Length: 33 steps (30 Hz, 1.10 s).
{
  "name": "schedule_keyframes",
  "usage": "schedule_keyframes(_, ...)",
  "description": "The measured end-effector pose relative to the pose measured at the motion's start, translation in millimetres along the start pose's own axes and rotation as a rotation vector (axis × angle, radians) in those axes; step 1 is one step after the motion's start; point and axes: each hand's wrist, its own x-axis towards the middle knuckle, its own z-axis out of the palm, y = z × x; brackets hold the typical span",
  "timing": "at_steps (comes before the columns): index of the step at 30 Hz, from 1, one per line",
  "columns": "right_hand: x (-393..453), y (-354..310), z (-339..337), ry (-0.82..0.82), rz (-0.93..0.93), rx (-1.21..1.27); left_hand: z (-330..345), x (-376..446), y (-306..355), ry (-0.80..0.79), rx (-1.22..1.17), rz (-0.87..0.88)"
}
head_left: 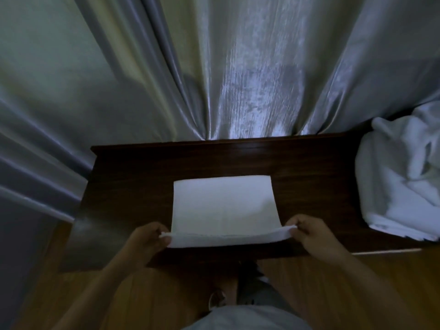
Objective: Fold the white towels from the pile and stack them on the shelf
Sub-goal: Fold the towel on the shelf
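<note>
A white towel (223,206) lies flat as a folded rectangle in the middle of the dark wooden tabletop (133,177). Its near edge is lifted off the wood. My left hand (147,236) pinches the near left corner of that edge. My right hand (309,232) pinches the near right corner. A rumpled pile of white towels (400,177) sits on the right end of the table, partly cut off by the frame. No shelf is in view.
A grey curtain (238,79) hangs right behind the table's far edge. Wooden floor (119,301) lies below the table's near edge, with my feet (217,298) on it.
</note>
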Motion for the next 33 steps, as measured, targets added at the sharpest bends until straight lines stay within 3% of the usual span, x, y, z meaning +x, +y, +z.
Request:
schedule_keyframes(7,5,8,8,-0.083,0.022,-0.059,10,-2,-9,-0.091,-0.039,-0.088)
schedule_keyframes(17,122,-34,-19,0.077,0.171,0.066,-26,102,34,0.084,-0.155,-0.134)
schedule_keyframes(23,190,-28,-13,0.057,0.295,0.173,-18,164,32,0.169,-0.172,-0.262)
schedule_keyframes(28,216,-21,1,0.041,0.362,0.182,2,183,22,0.245,-0.220,-0.369)
schedule_keyframes(31,213,-19,7,0.088,0.413,0.202,10,182,21,0.310,-0.208,-0.346)
schedule_keyframes(33,202,-16,8,0.110,0.455,0.249,10,170,22,0.272,-0.247,-0.357)
